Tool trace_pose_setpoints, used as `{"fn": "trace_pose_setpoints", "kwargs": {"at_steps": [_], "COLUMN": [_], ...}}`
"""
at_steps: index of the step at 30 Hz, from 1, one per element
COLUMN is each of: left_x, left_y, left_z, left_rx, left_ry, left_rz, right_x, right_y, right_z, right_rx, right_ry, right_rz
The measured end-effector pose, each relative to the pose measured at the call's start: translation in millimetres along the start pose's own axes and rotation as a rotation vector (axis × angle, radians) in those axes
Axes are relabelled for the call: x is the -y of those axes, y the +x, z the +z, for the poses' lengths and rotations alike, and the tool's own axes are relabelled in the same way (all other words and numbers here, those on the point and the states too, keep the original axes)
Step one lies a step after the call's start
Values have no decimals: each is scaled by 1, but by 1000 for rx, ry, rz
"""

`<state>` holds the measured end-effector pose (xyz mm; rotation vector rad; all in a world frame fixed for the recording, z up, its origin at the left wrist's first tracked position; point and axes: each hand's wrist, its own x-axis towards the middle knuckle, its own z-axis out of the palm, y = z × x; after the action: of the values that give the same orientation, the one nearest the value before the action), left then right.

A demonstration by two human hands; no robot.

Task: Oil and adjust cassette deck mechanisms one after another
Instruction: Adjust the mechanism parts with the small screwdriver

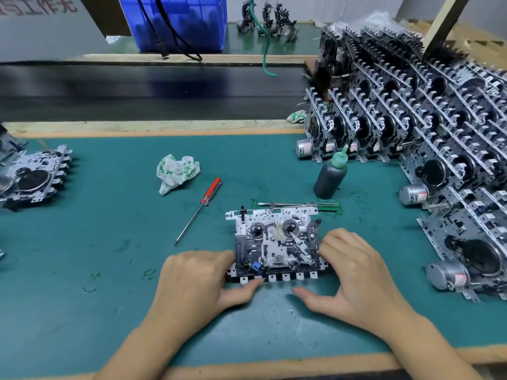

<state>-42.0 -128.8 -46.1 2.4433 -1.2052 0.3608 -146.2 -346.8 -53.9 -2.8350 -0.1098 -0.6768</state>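
The deck [275, 244] lies flat on the worktop [109, 242] between both hands: left hand [200, 275] grips its left edge, right hand [354, 272] its right.

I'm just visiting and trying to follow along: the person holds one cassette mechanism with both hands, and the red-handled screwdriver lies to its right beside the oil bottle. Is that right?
Not quite. The head view shows the red-handled screwdriver lying to the left of the cassette mechanism, near the crumpled cloth, not beside the oil bottle. The rest holds: the left hand and right hand both hold the mechanism.
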Motion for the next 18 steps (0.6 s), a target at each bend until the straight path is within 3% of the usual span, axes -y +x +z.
{"fn": "trace_pose_setpoints", "kwargs": {"at_steps": [8,18], "left_x": [2,-15], "left_y": [1,1], "left_z": [1,8], "left_rx": [-7,-83], "left_ry": [-10,74], "left_rz": [56,-164], "right_x": [-1,0], "right_y": [1,0], "right_z": [2,1], "right_rx": [-23,-6], "right_ry": [-15,95], "right_rz": [-11,-16]}}
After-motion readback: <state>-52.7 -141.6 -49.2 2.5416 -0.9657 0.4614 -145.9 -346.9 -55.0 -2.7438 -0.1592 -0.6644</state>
